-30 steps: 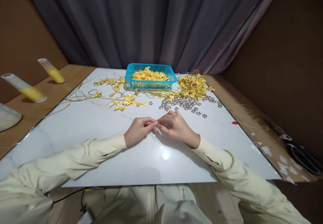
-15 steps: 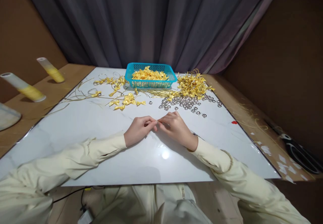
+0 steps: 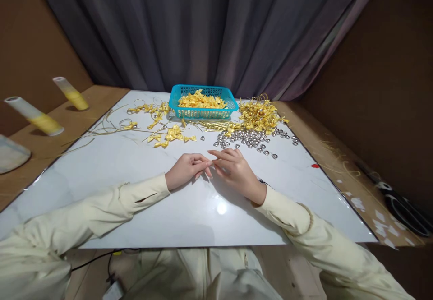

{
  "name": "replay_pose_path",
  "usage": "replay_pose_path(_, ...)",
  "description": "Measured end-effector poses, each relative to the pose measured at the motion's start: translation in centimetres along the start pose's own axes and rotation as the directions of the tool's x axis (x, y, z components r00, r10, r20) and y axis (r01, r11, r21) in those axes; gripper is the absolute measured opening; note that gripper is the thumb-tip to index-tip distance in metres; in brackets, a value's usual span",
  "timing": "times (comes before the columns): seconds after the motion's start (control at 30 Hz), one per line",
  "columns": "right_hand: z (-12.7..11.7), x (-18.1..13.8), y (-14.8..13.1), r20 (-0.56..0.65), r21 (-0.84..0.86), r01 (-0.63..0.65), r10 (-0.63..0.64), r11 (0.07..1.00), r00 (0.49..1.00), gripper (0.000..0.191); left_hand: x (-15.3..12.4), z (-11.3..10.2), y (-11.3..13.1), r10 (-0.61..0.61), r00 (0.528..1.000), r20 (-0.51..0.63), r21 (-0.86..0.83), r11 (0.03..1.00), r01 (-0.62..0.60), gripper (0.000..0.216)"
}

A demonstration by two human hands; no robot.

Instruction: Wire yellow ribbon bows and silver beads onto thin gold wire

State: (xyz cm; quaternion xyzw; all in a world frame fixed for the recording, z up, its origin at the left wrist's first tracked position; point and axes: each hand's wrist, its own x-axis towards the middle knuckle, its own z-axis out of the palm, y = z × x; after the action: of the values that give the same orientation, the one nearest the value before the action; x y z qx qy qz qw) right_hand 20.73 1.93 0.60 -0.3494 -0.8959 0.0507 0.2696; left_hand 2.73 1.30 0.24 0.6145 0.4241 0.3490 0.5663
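My left hand (image 3: pixel 188 170) and my right hand (image 3: pixel 236 172) meet fingertip to fingertip above the white tabletop (image 3: pixel 152 214). Both are closed in a pinch, and whatever sits between the tips is too small and covered to name. Some fingers of the right hand stretch out past the pinch. Just beyond the hands lie yellow ribbon bows (image 3: pixel 173 133) and a spread of silver ring-like pieces (image 3: pixel 249 138). Behind them stands a turquoise basket (image 3: pixel 203 113) filled with yellow bows.
A heap of yellow bows on gold cords (image 3: pixel 259 114) lies right of the basket. Gold cords (image 3: pixel 214 125) stretch in front of it. Spools of yellow thread (image 3: pixel 46 123) stand at the left; black-handled scissors (image 3: pixel 402 205) and white scraps lie at the right edge.
The right hand's outer fingers have lifted and straightened a little, while the fingertips of both hands stay together. The whole view has shifted slightly.
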Motion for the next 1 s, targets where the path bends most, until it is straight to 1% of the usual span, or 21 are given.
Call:
replay_pose_path(0.1,0.04,-0.07,0.16,-0.028,-0.045,0.09,-0.091,0.995,0.995,0.023,0.15,-0.21,-0.02,-0.014,1.0,0.005,-0.038,0.999,0.014,0.025)
replay_pose_path(0.2,0.06,-0.07,0.28,-0.028,-0.064,0.122,-0.124,0.99,0.992,0.025,0.16,-0.25,-0.04,-0.024,1.0,0.008,-0.047,0.999,0.024,0.024)
replay_pose_path(0.5,-0.48,0.11,0.17,0.012,-0.055,0.125,-0.125,0.991,0.992,0.026,0.21,-0.3,-0.28,-0.028,1.0,0.013,-0.058,0.998,0.028,0.025)
replay_pose_path(0.67,-0.43,0.02,0.3,0.021,-0.036,0.105,-0.104,0.994,0.994,0.023,0.15,-0.25,-0.18,-0.023,1.0,0.013,-0.051,0.998,0.024,0.028)
replay_pose_path(0.77,-0.38,0.04,0.31,0.007,-0.03,0.096,-0.096,0.995,0.995,0.021,0.08,-0.2,-0.17,-0.024,1.0,0.01,-0.021,0.999,0.024,0.029)
replay_pose_path(1.0,-0.69,0.27,0.07,-0.004,-0.015,0.07,-0.07,0.997,0.998,0.022,-0.09,-0.12,-0.64,0.016,1.0,-0.006,0.07,0.997,-0.015,0.033)
